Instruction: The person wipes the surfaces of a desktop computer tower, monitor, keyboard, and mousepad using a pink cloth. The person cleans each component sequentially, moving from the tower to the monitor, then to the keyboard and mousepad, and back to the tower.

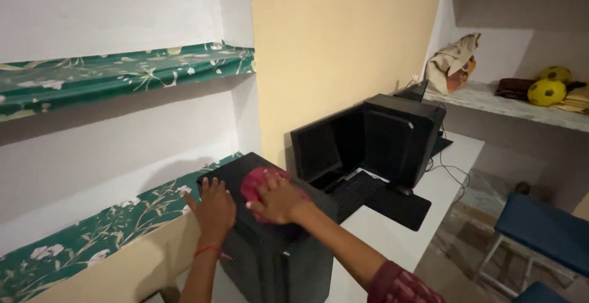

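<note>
1. Now the right hand presses flat on a crumpled pink cloth, lower centre of the frame.
2. Both lie atop a tall black computer tower.
3. Left hand, fingers spread, rests on its left edge, just beside the cloth.

Cloth under right grip: pinkish red. Computer case beneath both grips: black. Thread on wrist below left grip: red. Sleeve behind right grip: maroon, small light print. Shelf liner left of left grip: dark green, white flowers, pale leaves. Monitors beyond right grip: black. Counter: white. Wall ahead: pale yellow. Balls far right: yellow, dark patches. Chair seat: blue.
</note>
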